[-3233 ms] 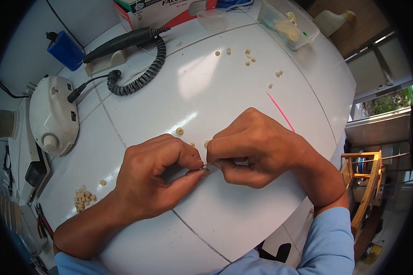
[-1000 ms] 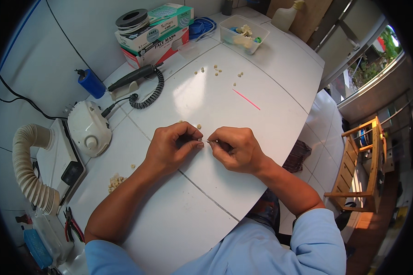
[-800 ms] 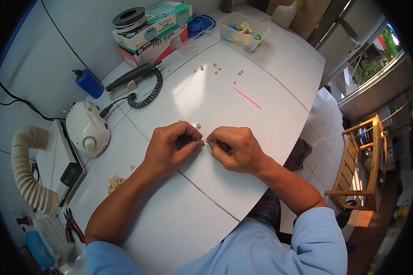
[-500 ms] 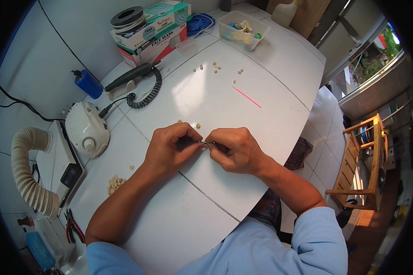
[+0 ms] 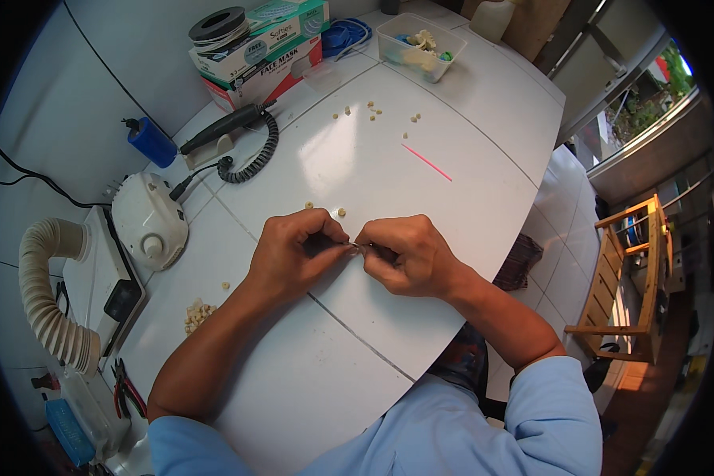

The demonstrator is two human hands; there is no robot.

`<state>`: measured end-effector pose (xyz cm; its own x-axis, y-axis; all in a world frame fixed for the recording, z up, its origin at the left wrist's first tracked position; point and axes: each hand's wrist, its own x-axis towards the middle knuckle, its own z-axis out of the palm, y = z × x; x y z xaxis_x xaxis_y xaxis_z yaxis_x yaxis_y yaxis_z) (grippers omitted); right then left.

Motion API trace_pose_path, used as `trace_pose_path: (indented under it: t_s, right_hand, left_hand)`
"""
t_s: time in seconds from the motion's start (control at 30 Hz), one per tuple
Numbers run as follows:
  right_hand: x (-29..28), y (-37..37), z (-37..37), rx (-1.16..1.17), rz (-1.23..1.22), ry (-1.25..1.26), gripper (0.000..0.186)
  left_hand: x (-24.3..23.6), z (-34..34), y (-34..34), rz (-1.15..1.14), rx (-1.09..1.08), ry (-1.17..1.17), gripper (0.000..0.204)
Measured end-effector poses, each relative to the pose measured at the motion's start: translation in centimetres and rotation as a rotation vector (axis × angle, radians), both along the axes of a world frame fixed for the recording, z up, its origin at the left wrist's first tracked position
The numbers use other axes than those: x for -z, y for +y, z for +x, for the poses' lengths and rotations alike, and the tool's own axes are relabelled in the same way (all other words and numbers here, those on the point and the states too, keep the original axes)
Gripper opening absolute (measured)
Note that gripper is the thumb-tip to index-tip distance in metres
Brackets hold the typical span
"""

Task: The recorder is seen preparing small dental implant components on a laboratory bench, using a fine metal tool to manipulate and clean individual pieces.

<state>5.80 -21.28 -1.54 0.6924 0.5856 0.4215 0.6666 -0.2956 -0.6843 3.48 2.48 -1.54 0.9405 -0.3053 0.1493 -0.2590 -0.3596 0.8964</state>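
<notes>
My left hand (image 5: 290, 252) and my right hand (image 5: 408, 254) meet fingertip to fingertip above the white tiled table. Both are closed in a pinch on something small and thin, partly dark and shiny, mostly hidden by the fingers. Just beyond my left hand lie two small cream bead-like pieces (image 5: 341, 212). A pile of similar pieces (image 5: 199, 316) rests beside my left forearm, with one loose piece (image 5: 225, 285) near it. Farther off, several more pieces (image 5: 372, 112) are scattered, and a thin pink stick (image 5: 427, 163) lies to their right.
On the left stand a white control unit (image 5: 148, 222), a corded handpiece (image 5: 222, 127) on its rest, a ribbed hose (image 5: 44, 289) and red-handled pliers (image 5: 123, 390). Stacked boxes (image 5: 266, 67) and a clear tub (image 5: 420, 59) are at the back. A wooden rack (image 5: 611, 293) is right.
My hands keep the same pinch and have barely shifted. The whole view has moved very slightly; nothing has visibly been picked up or put down.
</notes>
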Motion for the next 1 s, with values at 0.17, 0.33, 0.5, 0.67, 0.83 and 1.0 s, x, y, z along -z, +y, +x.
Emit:
trace_pose_path:
  t_s: [0.17,0.33,0.5,0.67,0.83,1.0]
  right_hand:
    - [-0.39,-0.02,-0.02,-0.004,0.009,0.060,0.009]
    - [-0.26,-0.17,0.02,0.000,-0.012,0.052,0.008]
    - [-0.84,-0.09,-0.11,-0.003,-0.017,0.061,0.005]
    - [-0.72,-0.16,-0.20,0.013,0.033,0.051,0.004]
    - [-0.40,-0.03,0.00,0.015,-0.001,0.055,0.004]
    - [-0.49,0.02,0.04,0.026,-0.006,0.039,0.004]
  left_hand:
    - [-0.10,0.11,0.02,0.034,0.004,0.002,0.013]
    - [-0.17,0.16,-0.03,0.020,0.014,0.011,0.013]
    - [-0.15,0.05,0.20,-0.049,0.013,0.075,0.011]
    - [-0.22,0.15,0.11,-0.019,0.020,0.083,0.010]
    - [-0.24,0.15,0.22,-0.030,0.034,0.086,0.009]
    - [-0.45,0.21,0.08,-0.032,0.031,0.095,0.010]
